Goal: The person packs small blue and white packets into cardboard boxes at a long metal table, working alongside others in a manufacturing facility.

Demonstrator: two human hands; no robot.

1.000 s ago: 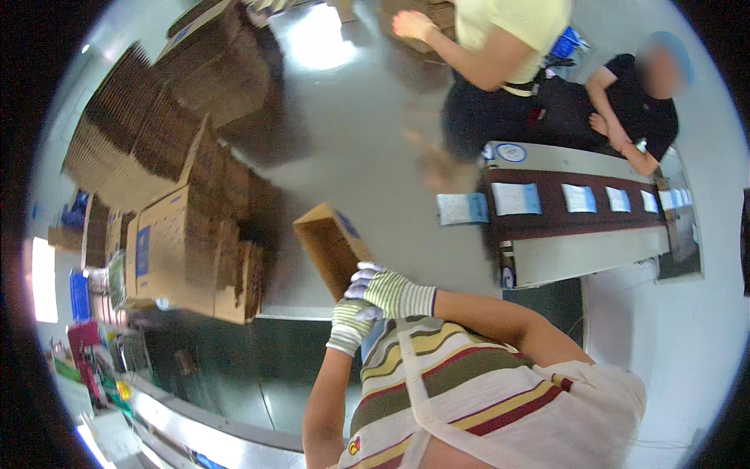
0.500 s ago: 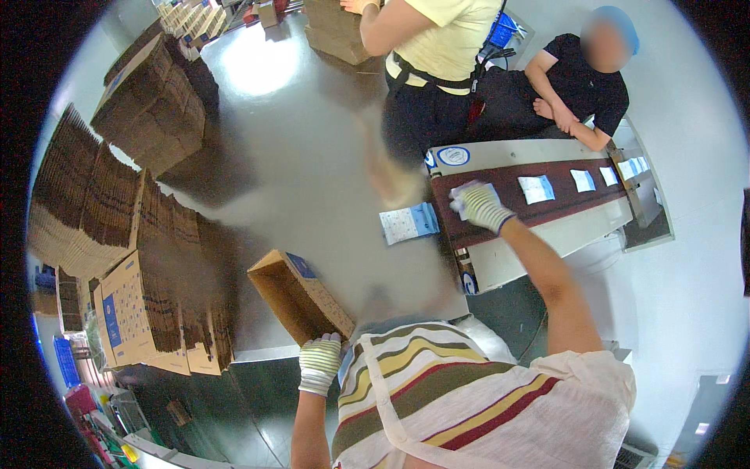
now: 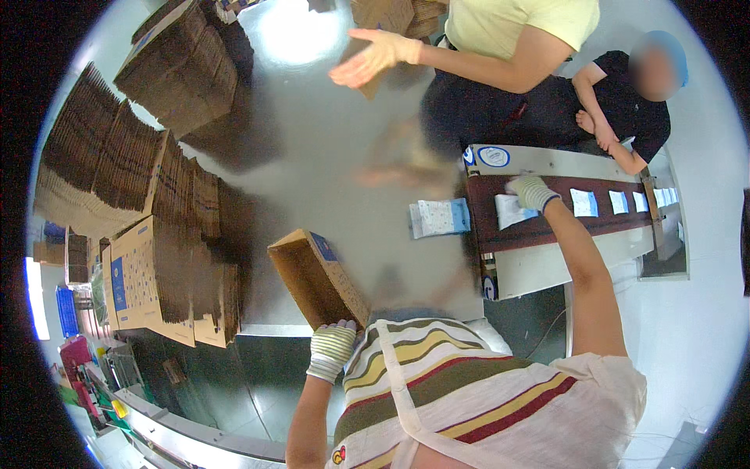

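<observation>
Two gloved hands are well apart in my remote view. Compared with half a second ago, a second packet seems to overlap the first in the white-and-blue pile [image 3: 440, 218] on the grey table [image 3: 328, 172], just left of the dark red belt [image 3: 553, 222]. My right hand [image 3: 533, 192] is now at another packet [image 3: 512, 213] near the belt's left end, so I judge the pile has grown by one. Blur keeps me from telling whether those fingers are closed on it. Packets lie lengthwise left to right, blue ends rightward. My left hand [image 3: 332, 348] has its fingers clamped over the near rim of a cardboard box [image 3: 319, 280] on the table, its long axis slanting from far left to near right, its open side apparently facing up and leftward.
</observation>
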